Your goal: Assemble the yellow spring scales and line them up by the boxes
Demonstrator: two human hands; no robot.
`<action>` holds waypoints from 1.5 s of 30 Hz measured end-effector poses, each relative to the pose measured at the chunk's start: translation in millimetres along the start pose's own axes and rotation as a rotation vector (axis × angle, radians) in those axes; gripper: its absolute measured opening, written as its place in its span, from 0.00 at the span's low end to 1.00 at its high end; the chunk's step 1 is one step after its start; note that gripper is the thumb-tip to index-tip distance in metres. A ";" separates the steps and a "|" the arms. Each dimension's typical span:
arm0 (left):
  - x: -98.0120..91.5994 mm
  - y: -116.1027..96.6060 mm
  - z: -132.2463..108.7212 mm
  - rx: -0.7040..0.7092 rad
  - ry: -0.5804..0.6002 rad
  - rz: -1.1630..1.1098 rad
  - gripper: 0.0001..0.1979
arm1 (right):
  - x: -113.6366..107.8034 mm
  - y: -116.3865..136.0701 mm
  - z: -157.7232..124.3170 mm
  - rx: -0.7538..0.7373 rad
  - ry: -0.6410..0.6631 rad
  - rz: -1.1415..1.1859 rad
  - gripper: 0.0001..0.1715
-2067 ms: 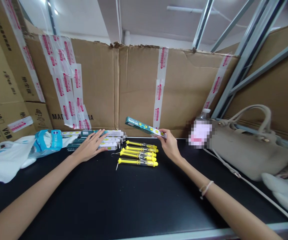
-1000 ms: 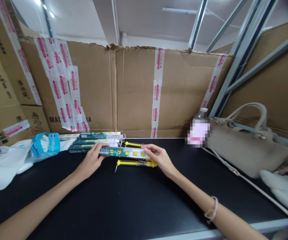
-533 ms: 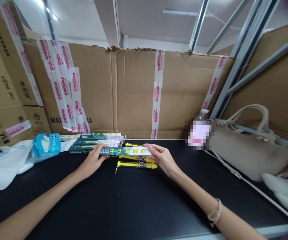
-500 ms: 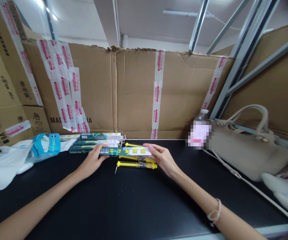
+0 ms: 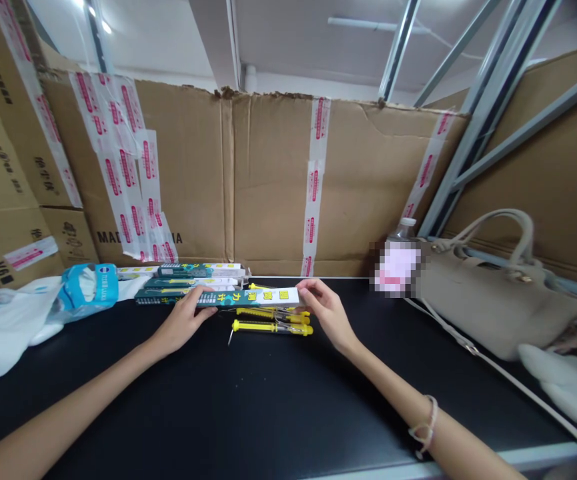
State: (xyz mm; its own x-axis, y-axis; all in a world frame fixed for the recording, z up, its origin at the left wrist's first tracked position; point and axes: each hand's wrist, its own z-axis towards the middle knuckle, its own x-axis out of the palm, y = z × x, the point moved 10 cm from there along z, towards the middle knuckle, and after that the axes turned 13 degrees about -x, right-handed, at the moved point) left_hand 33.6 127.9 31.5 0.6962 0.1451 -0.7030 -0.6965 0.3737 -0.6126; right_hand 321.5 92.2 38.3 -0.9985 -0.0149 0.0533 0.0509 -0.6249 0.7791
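- The left grip [image 5: 183,322] is curled, its fingers pressed along the lower edge of a long teal-and-white carton [image 5: 248,298].
- The right grip [image 5: 328,313] is partly closed, its fingertips on the carton's white right end; both grips have hold of it.
- The carton lies between them, its long axis running left to right across the body, just above the table.
- Yellow pen-shaped tools [image 5: 272,327] lie beside its lower edge, nearer the right grip.
- A row of similar cartons [image 5: 201,270] lies behind it, nearer the left grip.
- The black table [image 5: 218,407] carries a white plastic bag [image 5: 8,327] and a beige handbag [image 5: 498,307].
- A cardboard sheet [image 5: 278,180] with printed packing tape stands behind.
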 end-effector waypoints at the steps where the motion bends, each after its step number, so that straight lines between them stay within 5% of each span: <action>1: -0.5 -0.1 0.0 0.000 -0.004 -0.001 0.13 | 0.3 1.9 -0.6 -0.025 0.011 -0.040 0.13; 22: -3.0 3.1 0.0 -0.044 -0.013 0.018 0.17 | -13.9 23.7 -3.6 -0.268 -0.056 -0.399 0.12; 32: -1.2 -3.3 -6.9 0.023 0.000 0.045 0.14 | -11.7 8.9 2.9 -0.225 0.103 -0.394 0.07; 45: -24.5 -2.5 0.8 -0.005 -0.087 0.059 0.17 | -13.1 -2.0 8.8 -0.067 0.106 -0.221 0.20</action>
State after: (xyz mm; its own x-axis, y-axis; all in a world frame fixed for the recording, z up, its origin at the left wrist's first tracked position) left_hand 18.5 124.2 50.6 0.6666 0.2454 -0.7039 -0.7371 0.3580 -0.5732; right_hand 334.7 100.5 41.5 -0.9820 0.0488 -0.1823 -0.1673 -0.6719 0.7215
